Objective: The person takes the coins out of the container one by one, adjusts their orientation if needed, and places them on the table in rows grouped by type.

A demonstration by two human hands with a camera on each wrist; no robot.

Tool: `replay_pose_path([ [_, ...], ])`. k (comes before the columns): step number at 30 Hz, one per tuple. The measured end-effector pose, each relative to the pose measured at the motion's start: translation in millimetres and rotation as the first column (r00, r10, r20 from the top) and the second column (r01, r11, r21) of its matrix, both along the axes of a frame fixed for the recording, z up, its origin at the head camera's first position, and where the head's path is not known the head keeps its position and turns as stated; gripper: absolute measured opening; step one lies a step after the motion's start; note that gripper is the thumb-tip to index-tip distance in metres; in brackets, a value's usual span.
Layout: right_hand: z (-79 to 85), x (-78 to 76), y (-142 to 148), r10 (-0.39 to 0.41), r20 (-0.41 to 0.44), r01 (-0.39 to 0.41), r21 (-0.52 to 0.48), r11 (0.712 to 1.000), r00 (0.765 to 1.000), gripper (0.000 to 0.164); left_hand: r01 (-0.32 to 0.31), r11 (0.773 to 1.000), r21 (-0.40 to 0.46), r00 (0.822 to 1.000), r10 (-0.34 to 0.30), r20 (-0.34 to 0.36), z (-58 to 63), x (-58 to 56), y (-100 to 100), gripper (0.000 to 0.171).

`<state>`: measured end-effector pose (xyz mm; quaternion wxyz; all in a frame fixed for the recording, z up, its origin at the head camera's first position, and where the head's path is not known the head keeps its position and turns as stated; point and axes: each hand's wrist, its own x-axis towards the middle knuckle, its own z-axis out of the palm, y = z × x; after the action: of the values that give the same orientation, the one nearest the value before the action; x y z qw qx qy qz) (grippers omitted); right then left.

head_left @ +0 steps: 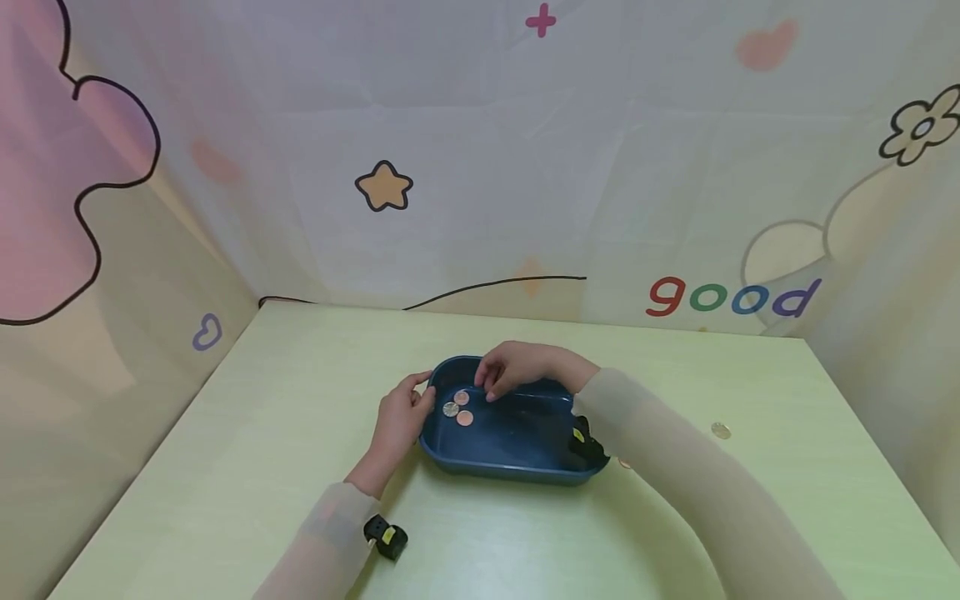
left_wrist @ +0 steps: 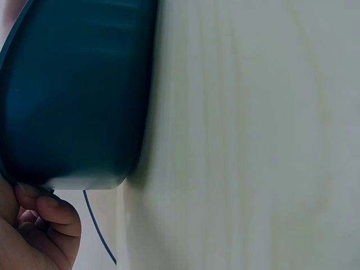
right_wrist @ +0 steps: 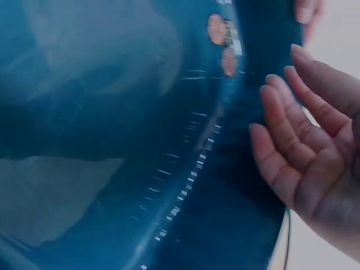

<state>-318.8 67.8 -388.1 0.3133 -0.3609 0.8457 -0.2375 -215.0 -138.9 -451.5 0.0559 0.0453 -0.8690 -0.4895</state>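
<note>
Left hand (head_left: 401, 418) grips a glossy, round-cornered blue tray (head_left: 517, 442) holding disc-shaped coins (head_left: 465, 418)

Glare streaks the tray (right_wrist: 112, 129) in the dim right-wrist view.

Tray (head_left: 517, 446): dark blue, round-cornered, standing open side up, left hand (head_left: 400, 414) gripping its left end, right hand (head_left: 522, 367) hovering over it
Copper-coloured coins (head_left: 465, 418): two, lying inside, leftward
Silvery coin (head_left: 450, 409): lying just beside them
Pale coin (head_left: 721, 430): lying outside, well right
</note>
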Motion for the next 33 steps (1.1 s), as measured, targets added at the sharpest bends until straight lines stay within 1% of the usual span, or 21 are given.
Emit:
replay_pose_path([
  [6,-14.8,1.2,-13.4,0.024,-0.044,-0.024,-0.013,1.0,0.999,0.027,-0.005,1.0,-0.002,1.0,0.005,0.006,-1.6,-1.6,-1.7,0.04],
  [12,-26.4,3.7,-19.3,-0.002,-0.024,0.002,0.004,1.0,1.0,0.026,0.003,1.0,-0.002,1.0,-0.003,0.008,-0.5,-1.5,-1.3,0.04],
  [18,-34.8,7.0,-23.4,-0.024,-0.063,0.026,0.034,0.999,0.998,0.027,0.002,1.0,0.005,1.0,-0.002,0.023,0.7,-0.6,0.3,0.04],
  [23,-41.4,8.8,-27.5,-0.032,-0.077,0.034,0.032,0.999,0.997,0.028,0.005,1.0,0.008,1.0,-0.006,0.028,1.0,-1.3,0.3,0.04],
  [27,-44.4,9.9,-29.8,-0.025,-0.075,0.026,0.019,0.999,0.997,0.026,0.004,1.0,0.011,1.0,-0.004,0.029,1.3,-1.7,0.4,0.04],
  [33,-42.7,12.8,-32.7,0.025,-0.098,-0.024,0.014,1.0,0.995,0.021,0.0,1.0,0.016,1.0,0.0,0.019,1.0,-1.7,0.0,0.04],
])
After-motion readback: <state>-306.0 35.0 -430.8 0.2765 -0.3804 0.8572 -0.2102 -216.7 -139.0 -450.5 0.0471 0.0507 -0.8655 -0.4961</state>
